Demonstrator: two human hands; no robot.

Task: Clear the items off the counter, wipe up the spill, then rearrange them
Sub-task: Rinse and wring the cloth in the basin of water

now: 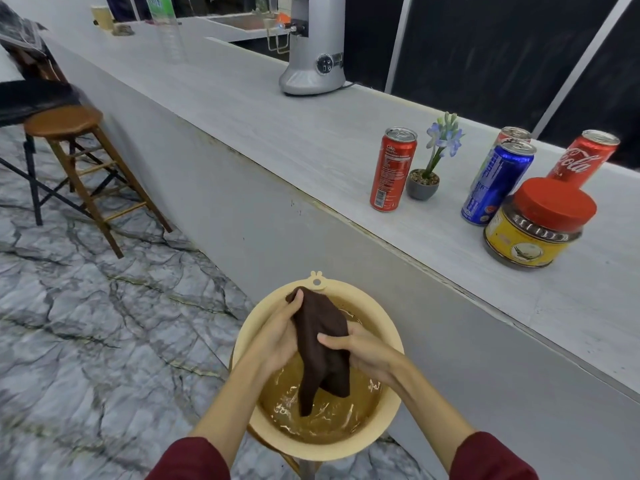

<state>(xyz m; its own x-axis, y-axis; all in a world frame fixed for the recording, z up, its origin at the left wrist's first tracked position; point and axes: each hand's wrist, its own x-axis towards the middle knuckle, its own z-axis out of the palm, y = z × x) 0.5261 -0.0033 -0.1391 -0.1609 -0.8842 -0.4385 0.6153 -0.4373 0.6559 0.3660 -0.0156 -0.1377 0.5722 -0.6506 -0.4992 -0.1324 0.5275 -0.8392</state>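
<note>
Both hands, left hand (277,336) & right hand (363,348), grip brown cloth (320,344) over basin (391,410) below counter (277,133): rinse step, prob wring next.

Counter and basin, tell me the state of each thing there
Brown cloth: wet, held over the basin by left hand and right hand.
Basin: holds brownish water.
Jar: lid on, upright.
Blue can: upright.
Flower pot: upright.

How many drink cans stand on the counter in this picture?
4: a red can left of the flower pot, a blue can beside the jar, a red can partly hidden behind the blue can, and a red can farthest right.
</note>
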